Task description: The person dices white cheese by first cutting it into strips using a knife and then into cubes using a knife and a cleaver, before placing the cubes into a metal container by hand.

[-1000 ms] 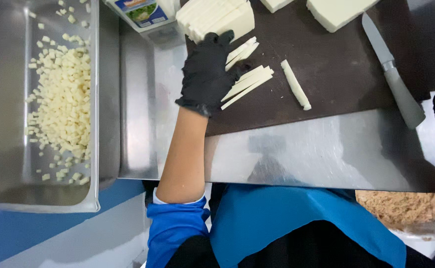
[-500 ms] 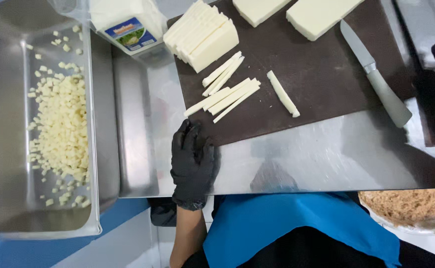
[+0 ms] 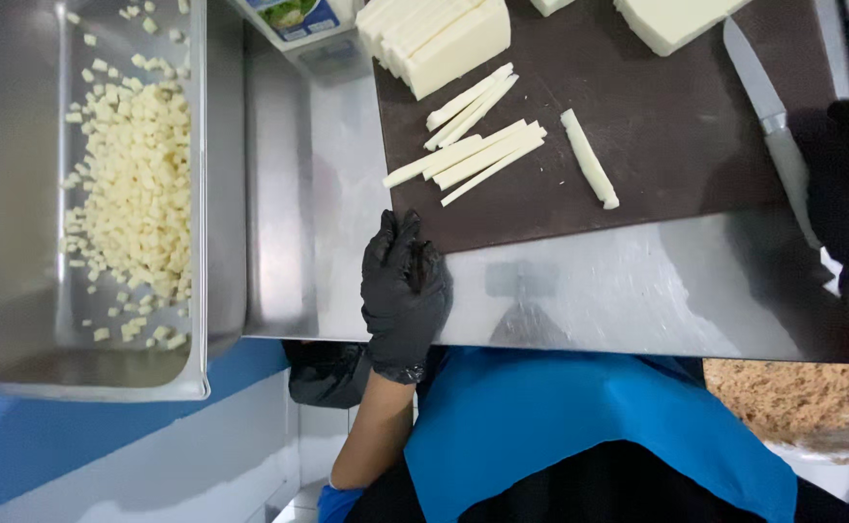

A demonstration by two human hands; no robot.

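My left hand (image 3: 403, 289), in a black glove, rests flat on the steel counter at the near-left corner of the dark cutting board (image 3: 676, 145), holding nothing. Just beyond its fingertips lie several white cheese sticks (image 3: 473, 145), with one more stick (image 3: 589, 158) apart to the right. My right hand (image 3: 846, 199), also gloved in black, is at the right edge over the handle of a knife (image 3: 768, 121); whether it grips the handle is unclear. Sliced white slabs (image 3: 439, 34) and a larger white block (image 3: 671, 19) sit at the board's far side.
A steel pan (image 3: 17, 291) on the left holds a pile of small white cubes (image 3: 138, 194). A carton (image 3: 293, 19) stands at the far edge between pan and board. A tub of brown crumbs (image 3: 792, 397) sits below the counter at right.
My left hand drew back from the cheese sticks to the counter's near edge and now lies flat by the board's corner. My right hand came in at the right, over the knife handle.
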